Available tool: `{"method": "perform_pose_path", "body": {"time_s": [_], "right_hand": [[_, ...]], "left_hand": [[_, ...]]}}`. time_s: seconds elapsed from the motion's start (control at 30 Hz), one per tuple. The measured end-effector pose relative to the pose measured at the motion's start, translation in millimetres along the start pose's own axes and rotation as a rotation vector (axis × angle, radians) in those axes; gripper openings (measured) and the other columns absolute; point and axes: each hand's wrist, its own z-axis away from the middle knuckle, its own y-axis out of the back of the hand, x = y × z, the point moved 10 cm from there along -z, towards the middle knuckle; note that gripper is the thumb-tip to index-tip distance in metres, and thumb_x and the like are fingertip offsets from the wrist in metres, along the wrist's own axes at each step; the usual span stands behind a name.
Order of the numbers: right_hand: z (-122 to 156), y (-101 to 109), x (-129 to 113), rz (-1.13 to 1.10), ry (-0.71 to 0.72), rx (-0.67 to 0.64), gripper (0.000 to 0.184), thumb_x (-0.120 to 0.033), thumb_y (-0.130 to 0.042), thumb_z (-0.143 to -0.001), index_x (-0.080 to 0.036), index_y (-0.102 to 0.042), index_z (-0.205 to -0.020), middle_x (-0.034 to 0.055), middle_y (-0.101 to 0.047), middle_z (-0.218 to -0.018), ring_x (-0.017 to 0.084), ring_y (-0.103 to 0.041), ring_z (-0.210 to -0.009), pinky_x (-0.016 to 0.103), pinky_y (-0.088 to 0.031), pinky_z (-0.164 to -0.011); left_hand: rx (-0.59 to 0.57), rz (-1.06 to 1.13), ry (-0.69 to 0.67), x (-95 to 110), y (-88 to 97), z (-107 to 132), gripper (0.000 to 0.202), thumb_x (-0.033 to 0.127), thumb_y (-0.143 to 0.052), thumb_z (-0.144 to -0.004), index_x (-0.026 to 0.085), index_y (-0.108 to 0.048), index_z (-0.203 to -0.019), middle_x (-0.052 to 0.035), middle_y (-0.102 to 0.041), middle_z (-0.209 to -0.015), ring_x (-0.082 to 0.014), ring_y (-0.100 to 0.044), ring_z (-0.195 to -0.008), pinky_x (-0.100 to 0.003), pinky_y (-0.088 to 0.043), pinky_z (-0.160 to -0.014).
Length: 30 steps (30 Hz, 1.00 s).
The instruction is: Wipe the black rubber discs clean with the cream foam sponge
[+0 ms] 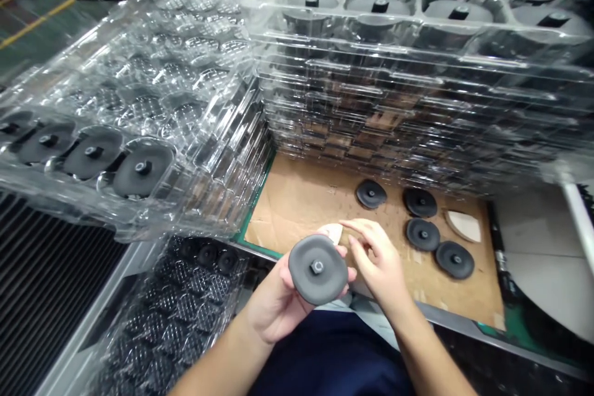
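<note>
My left hand is wrapped round a dark grey rounded disc from beneath. The disc is tilted towards me, with a short post and a pale ring at its centre. Just beyond its upper edge shows a cream-coloured wedge-shaped pad, partly hidden; I cannot tell whether my left fingers touch it. To the right of the disc, my right hand has its thumb and forefinger apart, holding nothing visible. Its fingertips are close to the cream pad. Several similar discs lie on the cardboard, with another cream pad at the right.
Clear plastic trays, some holding grey discs, form a tall stack ahead. Another tray stack stands at the left, discs in its front row. Low on the left are a darker tray and a ribbed black surface.
</note>
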Motion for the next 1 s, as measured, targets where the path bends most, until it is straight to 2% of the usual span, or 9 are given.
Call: {"method": "perform_pose_path", "body": {"time_s": [0.1, 0.2, 0.3, 0.37, 0.43, 0.53, 0.6, 0.83, 1.0], "right_hand": [[10, -1, -17, -0.046, 0.037, -0.074, 0.024, -0.024, -0.046, -0.089, -0.023, -0.067, -0.1, 0.0068, -0.066, -0.099, 0.019, -0.064, -0.089, 0.029, -0.052, -0.074], [21, -9, -21, -0.075, 0.052, -0.125, 0.023, -0.021, -0.048, -0.086, -0.021, -0.069, -0.096, 0.0054, -0.07, -0.093, 0.018, -0.066, -0.086, 0.028, -0.053, -0.074], [29, -15, -16, -0.089, 0.044, -0.133, 0.023, -0.019, -0.047, -0.086, -0.02, -0.07, -0.092, 0.0058, -0.072, -0.09, 0.019, -0.068, -0.083, 0.028, -0.055, -0.071], [31, -13, -14, -0.091, 0.035, -0.121, 0.022, -0.019, -0.048, -0.086, -0.021, -0.07, -0.092, 0.0063, -0.072, -0.09, 0.02, -0.068, -0.083, 0.029, -0.056, -0.07], [31, -6, -14, -0.089, 0.03, -0.099, 0.021, -0.019, -0.05, -0.085, -0.021, -0.07, -0.092, 0.0065, -0.072, -0.089, 0.02, -0.068, -0.082, 0.03, -0.055, -0.07], [30, 8, -19, -0.09, 0.028, -0.051, 0.019, -0.02, -0.051, -0.086, -0.02, -0.069, -0.09, 0.0064, -0.071, -0.086, 0.019, -0.067, -0.081, 0.029, -0.055, -0.069], [31, 18, -23, -0.089, 0.023, -0.014, 0.019, -0.02, -0.051, -0.086, -0.021, -0.069, -0.089, 0.0062, -0.07, -0.086, 0.019, -0.066, -0.082, 0.028, -0.055, -0.068], [45, 48, -31, -0.136, -0.032, 0.125, 0.015, -0.023, -0.058, -0.086, -0.025, -0.069, -0.096, 0.0037, -0.067, -0.087, 0.017, -0.063, -0.078, 0.025, -0.052, -0.064], [52, 54, -48, -0.215, 0.025, 0.085, 0.015, -0.021, -0.061, -0.084, -0.026, -0.07, -0.095, 0.0043, -0.065, -0.085, 0.017, -0.063, -0.078, 0.024, -0.052, -0.06]], "left_hand": [[-0.046, 0.048, 0.026, -3, -2.8, 0, 0.051, 0.041, -0.077, -0.063, 0.019, -0.068, -0.108, -0.0042, -0.073, -0.099, -0.0225, -0.07, -0.092, -0.028, -0.056, -0.081], [-0.118, 0.066, 0.041, -6, -6.9, 3, 0.051, 0.051, -0.069, -0.068, 0.018, -0.068, -0.107, -0.0053, -0.073, -0.1, -0.0221, -0.069, -0.093, -0.027, -0.057, -0.079], [-0.143, 0.003, -0.026, -2, -5.1, 6, 0.051, 0.057, -0.056, -0.076, 0.028, -0.061, -0.118, -0.0023, -0.071, -0.105, -0.0208, -0.07, -0.088, -0.026, -0.057, -0.073], [-0.108, -0.188, -0.172, 10, 0.0, 10, 0.055, 0.054, -0.056, -0.079, 0.037, -0.048, -0.13, -0.0009, -0.068, -0.109, -0.0193, -0.07, -0.086, -0.029, -0.056, -0.075], [-0.056, -0.543, -0.359, 25, 0.5, 17, 0.075, 0.041, -0.067, -0.076, 0.041, -0.028, -0.14, -0.0018, -0.064, -0.116, -0.0204, -0.065, -0.098, -0.034, -0.051, -0.089], [-0.036, -1.126, -0.569, 35, -14.5, 27, 0.11, 0.014, -0.075, -0.069, 0.041, 0.002, -0.144, -0.0048, -0.056, -0.127, -0.0233, -0.053, -0.117, -0.04, -0.037, -0.105], [-0.067, -1.338, -0.637, 33, -25.2, 30, 0.116, 0.009, -0.073, -0.069, 0.041, 0.01, -0.143, -0.0061, -0.055, -0.127, -0.0235, -0.053, -0.117, -0.041, -0.036, -0.105], [-0.055, -1.495, -0.679, 33, -32.1, 33, 0.115, 0.013, -0.075, -0.068, 0.035, 0.008, -0.144, -0.0092, -0.057, -0.126, -0.0253, -0.053, -0.118, -0.043, -0.034, -0.107], [-0.057, -1.483, -0.65, 30, -30.4, 33, 0.113, 0.016, -0.076, -0.068, 0.029, 0.004, -0.146, -0.0111, -0.059, -0.123, -0.0263, -0.054, -0.117, -0.043, -0.034, -0.107]]}}
